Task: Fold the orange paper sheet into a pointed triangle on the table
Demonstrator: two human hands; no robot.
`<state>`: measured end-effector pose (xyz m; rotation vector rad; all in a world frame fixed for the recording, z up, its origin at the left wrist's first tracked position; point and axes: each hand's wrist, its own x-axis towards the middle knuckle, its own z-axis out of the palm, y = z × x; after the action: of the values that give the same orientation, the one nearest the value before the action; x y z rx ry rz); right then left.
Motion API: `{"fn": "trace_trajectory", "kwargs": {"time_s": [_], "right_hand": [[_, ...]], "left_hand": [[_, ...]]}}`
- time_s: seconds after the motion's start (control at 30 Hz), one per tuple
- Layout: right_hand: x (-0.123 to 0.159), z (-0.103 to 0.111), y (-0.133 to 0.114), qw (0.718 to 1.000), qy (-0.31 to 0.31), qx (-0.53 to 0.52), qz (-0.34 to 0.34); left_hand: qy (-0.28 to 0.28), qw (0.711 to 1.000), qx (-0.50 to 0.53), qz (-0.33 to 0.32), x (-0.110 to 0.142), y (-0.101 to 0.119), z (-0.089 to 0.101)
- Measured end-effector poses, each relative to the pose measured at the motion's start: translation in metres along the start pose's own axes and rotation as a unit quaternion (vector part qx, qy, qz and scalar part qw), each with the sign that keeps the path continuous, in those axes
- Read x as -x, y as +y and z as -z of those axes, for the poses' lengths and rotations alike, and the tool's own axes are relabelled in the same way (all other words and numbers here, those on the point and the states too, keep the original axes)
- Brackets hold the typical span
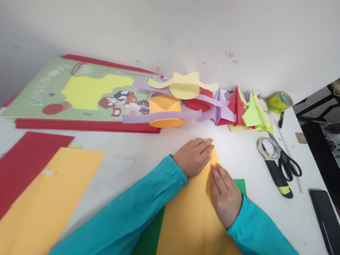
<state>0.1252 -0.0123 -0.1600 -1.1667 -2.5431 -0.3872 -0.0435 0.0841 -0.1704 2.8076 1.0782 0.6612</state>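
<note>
A sheet of orange-yellow paper (183, 218) lies in front of me, its far end folded to a narrow point with a crease down the middle. My left hand (192, 156) rests flat near that point, fingers stretched out across the left side and the tip. Farther down the right flap, my right hand (223, 195) presses with straight fingers beside the centre crease. Both hands touch the paper without gripping it. Beneath it, green paper (148, 241) shows at the left, right and bottom. My sleeves cover the wrists.
Red paper (30, 155) and another orange sheet (57, 186) lie at left. Along the wall stand a printed pad (99, 70), paper-strip shapes (185, 91) and folded paper pieces (236, 108). At right are tapes (279, 101), scissors (289, 164), a cutter (279, 179) and a phone (327, 222).
</note>
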Motion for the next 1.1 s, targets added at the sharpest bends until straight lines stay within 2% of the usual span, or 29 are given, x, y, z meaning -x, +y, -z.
{"fn": "trace_trajectory", "kwargs": {"time_s": [0.17, 0.7, 0.97, 1.1], "right_hand": [[-0.0008, 0.0011, -0.0009, 1.0, 0.001, -0.004, -0.003], [0.0019, -0.003, -0.0005, 1.0, 0.008, -0.014, -0.001], [0.0003, -0.0058, -0.0025, 0.995, 0.04, -0.076, -0.041], [0.0003, -0.0064, -0.0033, 0.998, 0.034, -0.052, -0.017]], "left_hand": [[0.013, 0.999, -0.035, 0.006, 0.0, 0.0009, -0.0045], [-0.014, 0.998, -0.054, 0.018, -0.0004, 0.0028, -0.0028], [-0.004, 0.999, -0.04, 0.016, 0.0008, -0.0007, -0.0042], [-0.005, 0.999, -0.041, 0.018, 0.001, -0.001, -0.0049]]}}
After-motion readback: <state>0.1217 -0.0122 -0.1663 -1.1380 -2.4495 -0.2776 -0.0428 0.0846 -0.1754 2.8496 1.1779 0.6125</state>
